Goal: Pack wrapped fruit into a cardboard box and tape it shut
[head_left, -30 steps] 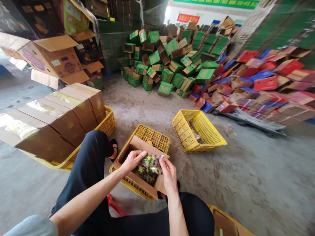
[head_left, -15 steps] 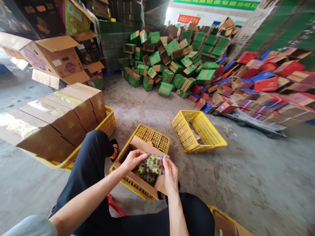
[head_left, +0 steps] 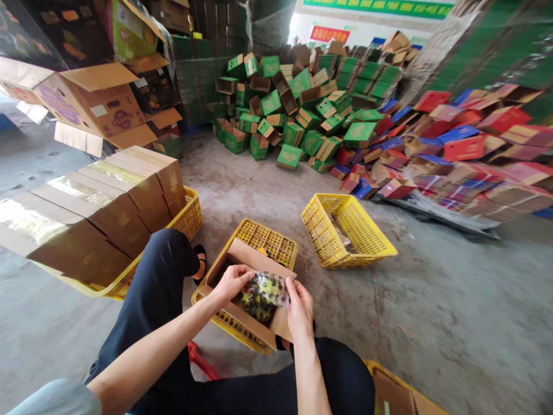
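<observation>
Between my hands a clear plastic packet [head_left: 271, 288] with yellow-green and dark pieces is stretched out above an open cardboard box [head_left: 246, 317]. My left hand [head_left: 234, 283] pinches the packet's left end. At its right end, my right hand [head_left: 300, 301] grips it between thumb and fingers. More yellow-green and dark contents [head_left: 256, 309] show inside the box below; what they are exactly I cannot make out. The box sits on an upturned-looking yellow plastic crate [head_left: 283, 248] between my legs.
Left of my leg, a yellow crate [head_left: 194, 216] holds several taped cartons [head_left: 99, 190]. Ahead to the right stands another yellow crate [head_left: 367, 230]. Farther off lie heaps of green boxes [head_left: 289, 155] and red and blue boxes [head_left: 464, 148]. Something red [head_left: 201, 362] lies below my thigh.
Almost nothing differs. Both hands keep hold of the packet, whose surface has tilted or shifted very slightly; the view has moved a little.
</observation>
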A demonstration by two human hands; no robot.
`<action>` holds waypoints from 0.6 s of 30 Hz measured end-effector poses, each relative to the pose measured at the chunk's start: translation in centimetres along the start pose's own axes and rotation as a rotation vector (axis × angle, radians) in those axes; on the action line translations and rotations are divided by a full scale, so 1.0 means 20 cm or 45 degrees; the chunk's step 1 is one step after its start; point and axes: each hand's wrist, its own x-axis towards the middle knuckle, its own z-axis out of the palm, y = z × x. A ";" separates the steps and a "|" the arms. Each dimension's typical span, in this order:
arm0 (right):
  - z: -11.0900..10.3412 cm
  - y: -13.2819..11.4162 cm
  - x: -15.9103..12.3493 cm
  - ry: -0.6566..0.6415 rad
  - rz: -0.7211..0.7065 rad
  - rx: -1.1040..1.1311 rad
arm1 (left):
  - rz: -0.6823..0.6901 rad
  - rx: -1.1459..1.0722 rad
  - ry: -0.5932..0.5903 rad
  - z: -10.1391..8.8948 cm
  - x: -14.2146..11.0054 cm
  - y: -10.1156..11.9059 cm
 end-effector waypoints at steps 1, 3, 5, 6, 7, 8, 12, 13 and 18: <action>0.01 0.00 0.00 0.006 0.019 0.056 | -0.015 -0.048 -0.008 0.00 0.00 0.00; 0.02 -0.01 -0.01 0.020 0.057 0.145 | -0.044 -0.136 -0.027 0.01 0.01 -0.01; 0.02 -0.02 -0.01 0.029 0.091 0.203 | -0.076 -0.187 -0.043 0.01 0.01 -0.02; 0.02 -0.02 -0.01 0.031 0.099 0.217 | -0.092 -0.201 -0.048 0.01 0.01 -0.03; 0.02 -0.02 0.00 0.031 0.097 0.214 | -0.106 -0.203 -0.051 0.01 0.01 -0.04; 0.02 -0.02 0.00 0.028 0.082 0.189 | -0.118 -0.191 -0.051 0.01 0.01 -0.05; -0.01 0.00 0.00 -0.032 -0.004 -0.039 | -0.075 0.023 0.011 -0.01 0.00 -0.03; -0.02 0.00 0.00 -0.049 -0.012 -0.089 | -0.012 0.115 0.035 -0.02 -0.01 -0.02; -0.02 0.03 0.00 -0.097 -0.029 -0.216 | 0.458 0.618 -0.198 -0.03 -0.06 0.07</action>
